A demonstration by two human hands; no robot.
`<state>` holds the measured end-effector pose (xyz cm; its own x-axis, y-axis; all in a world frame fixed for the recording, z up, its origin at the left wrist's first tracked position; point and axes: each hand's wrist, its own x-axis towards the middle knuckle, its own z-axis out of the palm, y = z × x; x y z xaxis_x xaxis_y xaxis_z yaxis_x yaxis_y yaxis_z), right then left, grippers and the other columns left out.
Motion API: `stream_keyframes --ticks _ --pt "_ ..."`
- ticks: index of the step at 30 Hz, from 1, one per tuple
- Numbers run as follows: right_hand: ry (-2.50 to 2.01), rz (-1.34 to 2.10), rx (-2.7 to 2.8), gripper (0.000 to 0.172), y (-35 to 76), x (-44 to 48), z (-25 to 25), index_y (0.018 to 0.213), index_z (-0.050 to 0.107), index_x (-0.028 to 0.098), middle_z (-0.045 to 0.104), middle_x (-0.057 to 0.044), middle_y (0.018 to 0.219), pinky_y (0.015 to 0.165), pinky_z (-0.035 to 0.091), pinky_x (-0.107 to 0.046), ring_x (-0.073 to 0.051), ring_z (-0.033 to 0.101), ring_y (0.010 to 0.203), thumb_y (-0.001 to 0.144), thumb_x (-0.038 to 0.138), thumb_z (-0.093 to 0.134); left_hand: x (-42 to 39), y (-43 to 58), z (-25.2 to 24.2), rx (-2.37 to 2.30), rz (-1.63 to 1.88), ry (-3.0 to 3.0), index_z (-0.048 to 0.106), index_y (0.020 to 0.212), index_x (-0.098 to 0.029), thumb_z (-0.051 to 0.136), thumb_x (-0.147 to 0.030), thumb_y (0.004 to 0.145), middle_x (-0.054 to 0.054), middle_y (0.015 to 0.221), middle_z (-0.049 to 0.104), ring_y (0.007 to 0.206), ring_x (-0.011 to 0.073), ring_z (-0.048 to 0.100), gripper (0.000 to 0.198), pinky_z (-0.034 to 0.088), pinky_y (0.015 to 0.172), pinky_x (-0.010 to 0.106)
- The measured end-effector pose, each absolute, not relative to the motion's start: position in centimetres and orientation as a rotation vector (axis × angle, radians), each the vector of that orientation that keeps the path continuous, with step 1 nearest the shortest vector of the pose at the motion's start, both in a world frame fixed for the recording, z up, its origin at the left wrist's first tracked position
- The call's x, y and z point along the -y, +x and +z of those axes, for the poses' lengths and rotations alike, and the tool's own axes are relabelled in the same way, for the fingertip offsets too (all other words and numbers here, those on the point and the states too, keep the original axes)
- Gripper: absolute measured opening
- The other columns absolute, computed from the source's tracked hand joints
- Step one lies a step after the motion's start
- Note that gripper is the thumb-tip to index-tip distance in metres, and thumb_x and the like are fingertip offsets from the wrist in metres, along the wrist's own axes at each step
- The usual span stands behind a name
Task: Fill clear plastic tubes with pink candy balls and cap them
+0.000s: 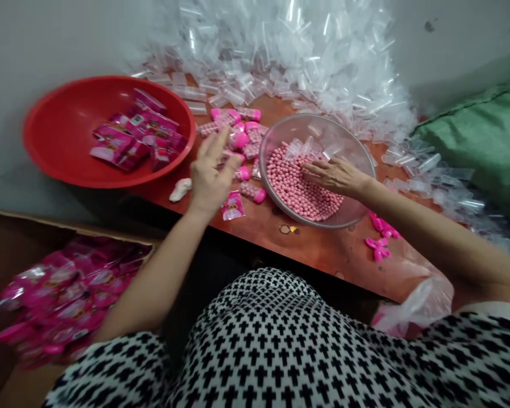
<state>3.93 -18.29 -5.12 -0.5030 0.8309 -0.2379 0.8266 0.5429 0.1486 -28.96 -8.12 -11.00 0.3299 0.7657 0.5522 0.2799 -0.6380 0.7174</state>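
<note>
My left hand point(211, 174) hovers over the near side of a cluster of filled clear tubes with pink caps point(238, 139). Its fingers are stretched and the thumb stands apart, with nothing visible in it. Just below the hand, a pink printed packet point(233, 206) lies on the table. Inside a grey translucent bowl point(361, 212), my right hand point(334, 174) reaches down to a heap of small pink balls point(295, 190). Its fingers are extended at the surface of the balls; the undersides are hidden. Several empty clear tubes point(304, 148) rest on the balls beside the fingertips.
A red basin point(59, 136) with pink packets stands at left, above a carton of pink packaged items point(80, 294). Empty clear tubes point(280, 51) are piled along the back and right of the table point(323, 249). Pink plastic pieces point(378, 248) and a plastic bag point(420, 303) lie at right.
</note>
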Motion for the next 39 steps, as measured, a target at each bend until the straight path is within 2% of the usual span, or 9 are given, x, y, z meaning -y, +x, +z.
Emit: stream_keyframes --ticks 3,6,10,19,21,26,29,34,39 --pt "1.443 0.082 -2.346 0.031 5.6 17.7 -6.2 0.117 0.065 0.016 0.064 -0.019 0.132 0.067 0.047 -0.033 -0.026 0.066 0.102 0.097 0.008 0.043 12.4 -28.7 -11.8 -0.889 1.193 2.029 0.06 0.14 -0.023 0.058 -0.051 0.098 0.009 0.142 0.063 0.138 0.0272 0.054 0.051 0.044 0.118 0.05" --pt "1.535 0.131 -2.168 0.022 7.7 17.9 -6.6 0.112 0.066 0.012 0.065 -0.023 0.122 0.058 0.038 -0.03 -0.021 0.065 0.076 0.095 0.017 0.052 16.5 -27.9 -12.4 -0.759 1.122 2.009 0.055 0.144 -0.023 0.057 -0.05 0.099 0.012 0.147 0.058 0.141 0.0275 0.051 0.053 0.041 0.12 0.051" --pt "1.669 0.024 -2.149 0.018 9.1 18.5 -6.6 0.093 0.067 0.014 0.07 -0.013 0.087 0.054 0.032 -0.029 -0.015 0.055 0.059 0.092 0.032 0.064 18.8 -26.6 -12.5 -0.697 1.109 2.012 0.045 0.152 -0.023 0.056 -0.051 0.098 0.015 0.153 0.051 0.145 0.0277 0.046 0.062 0.041 0.12 0.05" --pt "1.625 -0.653 -2.515 0.008 -2.1 18.2 -8.0 0.085 0.059 0.017 0.065 -0.005 0.086 0.067 0.041 -0.028 -0.013 0.055 0.07 0.092 0.018 0.054 18.6 -26.3 -12.9 -0.721 1.152 2.073 0.048 0.15 -0.021 0.055 -0.048 0.1 0.013 0.148 0.057 0.14 0.0264 0.052 0.057 0.043 0.119 0.049" --pt "1.872 -1.077 -2.472 0.008 -2.8 18.0 -8.3 0.084 0.057 0.018 0.063 -0.002 0.08 0.068 0.046 -0.028 -0.014 0.058 0.071 0.088 0.023 0.06 18.5 -26.6 -12.6 -0.706 1.143 2.089 0.049 0.149 -0.022 0.055 -0.047 0.1 0.012 0.147 0.059 0.139 0.0262 0.053 0.056 0.044 0.118 0.049" --pt "2.263 -2.129 -2.153 0.036 -1.4 19.3 -6.7 0.088 0.059 0.019 0.066 0.001 0.08 0.071 0.054 -0.029 -0.013 0.062 0.074 0.072 0.041 0.083 17.3 -27.0 -11.1 -0.822 1.259 2.177 0.06 0.14 -0.02 0.058 -0.042 0.099 0.01 0.118 0.074 0.116 0.0251 0.065 0.046 0.052 0.106 0.043" --pt "2.391 -2.211 -2.2 0.041 -1.4 20.8 -5.2 0.085 0.061 0.018 0.068 0.0 0.081 0.07 0.053 -0.026 -0.012 0.063 0.076 0.068 0.043 0.088 16.5 -26.4 -9.7 -0.894 1.316 2.268 0.066 0.132 -0.017 0.059 -0.041 0.098 0.009 0.095 0.076 0.098 0.0249 0.068 0.041 0.054 0.096 0.039" --pt "2.463 -2.231 -2.277 0.042 -2.5 22.5 -4.2 0.088 0.062 0.018 0.069 0.0 0.084 0.076 0.056 -0.03 -0.013 0.065 0.078 0.07 0.047 0.088 16.2 -23.8 -7.0 -0.816 1.166 2.274 0.071 0.12 -0.018 0.067 -0.035 0.093 0.008 0.106 0.075 0.092 0.0208 0.069 0.032 0.054 0.089 0.033" --pt "2.454 -2.066 -2.435 0.049 -2.3 23.6 -3.8 0.097 0.061 0.019 0.069 -0.001 0.086 0.078 0.058 -0.033 -0.016 0.067 0.081 0.071 0.052 0.086 16.4 -20.9 -5.9 -0.613 0.9 1.966 0.075 0.102 -0.017 0.066 -0.02 0.089 0.002 0.084 0.075 0.075 0.0156 0.067 0.016 0.053 0.073 0.027"
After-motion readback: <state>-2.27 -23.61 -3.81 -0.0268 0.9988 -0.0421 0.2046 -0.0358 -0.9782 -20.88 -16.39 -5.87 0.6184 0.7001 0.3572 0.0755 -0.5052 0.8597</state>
